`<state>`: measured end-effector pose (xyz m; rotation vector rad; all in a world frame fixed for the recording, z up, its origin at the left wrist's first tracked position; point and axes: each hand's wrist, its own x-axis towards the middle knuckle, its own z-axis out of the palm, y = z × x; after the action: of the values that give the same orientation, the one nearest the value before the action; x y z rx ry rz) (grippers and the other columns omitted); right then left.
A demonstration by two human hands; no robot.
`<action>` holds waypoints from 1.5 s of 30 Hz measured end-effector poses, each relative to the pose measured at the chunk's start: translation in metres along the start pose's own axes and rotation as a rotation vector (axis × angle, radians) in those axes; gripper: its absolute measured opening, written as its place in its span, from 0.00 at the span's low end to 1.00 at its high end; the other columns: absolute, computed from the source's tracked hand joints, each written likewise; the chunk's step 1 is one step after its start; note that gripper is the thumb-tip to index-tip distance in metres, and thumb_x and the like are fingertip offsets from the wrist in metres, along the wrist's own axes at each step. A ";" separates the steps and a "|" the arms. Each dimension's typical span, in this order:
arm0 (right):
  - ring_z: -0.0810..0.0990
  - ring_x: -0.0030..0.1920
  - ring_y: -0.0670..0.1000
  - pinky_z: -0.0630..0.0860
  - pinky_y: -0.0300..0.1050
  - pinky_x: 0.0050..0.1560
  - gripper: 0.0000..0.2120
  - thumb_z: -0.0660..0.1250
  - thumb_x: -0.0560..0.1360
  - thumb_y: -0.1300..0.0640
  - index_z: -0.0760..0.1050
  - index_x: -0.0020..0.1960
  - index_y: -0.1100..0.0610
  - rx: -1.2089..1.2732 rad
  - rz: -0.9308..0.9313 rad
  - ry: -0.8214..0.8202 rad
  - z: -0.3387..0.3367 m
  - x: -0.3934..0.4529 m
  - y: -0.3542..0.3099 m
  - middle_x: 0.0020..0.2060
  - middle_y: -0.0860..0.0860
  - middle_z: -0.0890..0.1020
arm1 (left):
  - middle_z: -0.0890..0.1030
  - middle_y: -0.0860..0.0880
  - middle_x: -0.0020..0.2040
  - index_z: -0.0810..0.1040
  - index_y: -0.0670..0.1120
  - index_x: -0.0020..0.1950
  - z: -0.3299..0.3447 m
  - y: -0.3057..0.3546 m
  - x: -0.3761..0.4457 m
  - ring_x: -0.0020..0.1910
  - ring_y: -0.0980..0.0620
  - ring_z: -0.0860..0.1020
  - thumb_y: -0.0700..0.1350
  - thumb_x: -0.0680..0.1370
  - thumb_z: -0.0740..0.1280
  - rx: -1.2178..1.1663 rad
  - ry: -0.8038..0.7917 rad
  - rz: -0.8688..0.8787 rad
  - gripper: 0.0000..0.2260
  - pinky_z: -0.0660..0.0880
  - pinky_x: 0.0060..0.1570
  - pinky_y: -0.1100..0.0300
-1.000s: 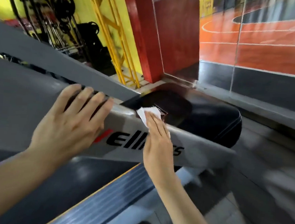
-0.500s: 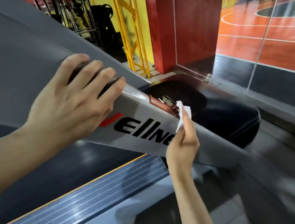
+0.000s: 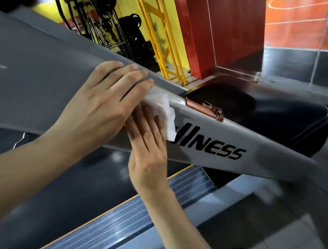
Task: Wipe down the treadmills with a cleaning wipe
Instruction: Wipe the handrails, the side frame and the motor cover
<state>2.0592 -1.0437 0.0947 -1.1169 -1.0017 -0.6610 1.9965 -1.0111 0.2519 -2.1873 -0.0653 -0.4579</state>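
A grey treadmill upright (image 3: 256, 144) with black lettering slants from upper left down to lower right across the head view. My left hand (image 3: 101, 109) rests flat on it, its fingers reaching over the top edge. Beside and partly under that hand, my right hand (image 3: 149, 143) presses a white cleaning wipe (image 3: 167, 116) against the upright's side with straight fingers. The wipe covers the start of the lettering, and part of it is hidden beneath my fingers.
A black motor cover (image 3: 278, 118) sits at the upright's lower end, with a brown strap and metal clip (image 3: 210, 108) lying on the edge. Below are the dark belt (image 3: 33, 202) and ribbed side rail (image 3: 141, 215). Behind stand a yellow frame (image 3: 157, 34), weight racks and a red pillar (image 3: 217, 29).
My right hand has slid up and left along the upright with the wipe, from near the clip to beside my left hand. Its fingers now lie flat on the wipe.
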 end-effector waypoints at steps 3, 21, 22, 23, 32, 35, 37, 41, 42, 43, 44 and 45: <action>0.67 0.76 0.56 0.63 0.60 0.76 0.20 0.56 0.82 0.71 0.70 0.72 0.64 -0.053 0.096 0.039 -0.023 -0.029 0.036 0.73 0.59 0.71 | 0.74 0.37 0.71 0.72 0.36 0.72 -0.004 0.000 0.001 0.73 0.37 0.71 0.39 0.87 0.49 -0.044 -0.012 -0.008 0.19 0.63 0.74 0.42; 0.59 0.79 0.56 0.57 0.62 0.78 0.29 0.53 0.78 0.76 0.60 0.78 0.64 -0.070 0.522 0.202 -0.033 -0.113 0.078 0.79 0.55 0.61 | 0.79 0.41 0.66 0.76 0.39 0.66 0.010 0.020 0.006 0.65 0.38 0.77 0.40 0.87 0.52 0.017 0.133 -0.131 0.16 0.63 0.73 0.44; 0.57 0.80 0.55 0.56 0.63 0.78 0.30 0.51 0.77 0.76 0.59 0.79 0.63 -0.036 0.671 0.312 -0.036 -0.115 0.086 0.79 0.55 0.60 | 0.79 0.41 0.66 0.76 0.39 0.67 0.010 0.022 0.008 0.66 0.37 0.76 0.42 0.88 0.51 -0.001 0.128 -0.152 0.17 0.63 0.73 0.43; 0.56 0.80 0.54 0.56 0.64 0.78 0.32 0.50 0.76 0.76 0.59 0.79 0.62 -0.012 0.787 0.418 -0.037 -0.112 0.089 0.80 0.54 0.60 | 0.79 0.41 0.65 0.76 0.39 0.67 0.011 0.024 0.009 0.66 0.37 0.76 0.43 0.88 0.50 -0.018 0.120 -0.169 0.18 0.63 0.74 0.42; 0.68 0.75 0.55 0.66 0.59 0.74 0.19 0.58 0.81 0.70 0.73 0.70 0.63 -0.025 -0.004 -0.036 -0.031 -0.048 0.046 0.72 0.57 0.72 | 0.80 0.41 0.64 0.76 0.40 0.68 0.028 0.058 0.036 0.62 0.38 0.79 0.40 0.84 0.54 -0.094 0.097 -0.009 0.17 0.68 0.66 0.42; 0.64 0.77 0.56 0.64 0.62 0.75 0.22 0.58 0.80 0.74 0.69 0.73 0.66 -0.048 0.227 0.058 -0.056 -0.057 0.087 0.75 0.57 0.68 | 0.81 0.42 0.64 0.76 0.42 0.68 0.040 0.071 0.043 0.63 0.39 0.79 0.40 0.82 0.55 -0.108 0.077 0.022 0.18 0.69 0.65 0.42; 0.60 0.79 0.54 0.62 0.60 0.76 0.27 0.55 0.79 0.76 0.63 0.77 0.64 -0.029 0.522 0.220 -0.070 -0.061 0.110 0.78 0.54 0.64 | 0.79 0.42 0.66 0.76 0.43 0.69 0.046 0.075 0.041 0.64 0.39 0.78 0.40 0.81 0.57 -0.080 0.061 0.010 0.18 0.67 0.67 0.41; 0.58 0.80 0.52 0.62 0.59 0.77 0.28 0.55 0.79 0.75 0.61 0.78 0.64 -0.092 0.588 0.301 -0.074 -0.058 0.110 0.78 0.53 0.64 | 0.78 0.42 0.68 0.75 0.43 0.70 0.049 0.078 0.039 0.66 0.38 0.76 0.39 0.81 0.61 -0.037 0.076 -0.006 0.17 0.66 0.68 0.41; 0.60 0.79 0.54 0.62 0.59 0.77 0.27 0.55 0.79 0.75 0.62 0.77 0.65 -0.071 0.513 0.274 -0.068 -0.055 0.098 0.78 0.55 0.65 | 0.78 0.42 0.68 0.75 0.43 0.70 0.051 0.079 0.039 0.66 0.39 0.76 0.40 0.82 0.61 -0.032 0.082 -0.013 0.17 0.66 0.68 0.41; 0.61 0.79 0.56 0.62 0.60 0.77 0.25 0.56 0.79 0.74 0.63 0.76 0.66 -0.051 0.434 0.222 -0.060 -0.053 0.084 0.77 0.57 0.66 | 0.78 0.42 0.68 0.75 0.43 0.70 0.052 0.080 0.038 0.66 0.39 0.76 0.40 0.83 0.59 -0.032 0.087 -0.021 0.16 0.66 0.68 0.41; 0.62 0.78 0.57 0.63 0.60 0.76 0.24 0.57 0.80 0.73 0.65 0.75 0.66 -0.046 0.364 0.162 -0.053 -0.051 0.070 0.76 0.58 0.66 | 0.78 0.42 0.68 0.75 0.43 0.70 0.052 0.081 0.038 0.65 0.39 0.76 0.40 0.83 0.58 -0.035 0.087 -0.029 0.16 0.66 0.68 0.41; 0.62 0.78 0.57 0.64 0.60 0.76 0.23 0.58 0.80 0.71 0.66 0.75 0.66 -0.064 0.307 0.110 -0.049 -0.051 0.061 0.76 0.58 0.67 | 0.78 0.41 0.68 0.75 0.42 0.70 0.053 0.082 0.038 0.65 0.38 0.76 0.40 0.83 0.57 -0.038 0.084 -0.035 0.16 0.66 0.68 0.41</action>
<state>2.1043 -1.0717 0.0186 -1.2458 -0.7002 -0.5026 2.0646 -1.0249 0.1733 -2.2041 -0.0503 -0.5741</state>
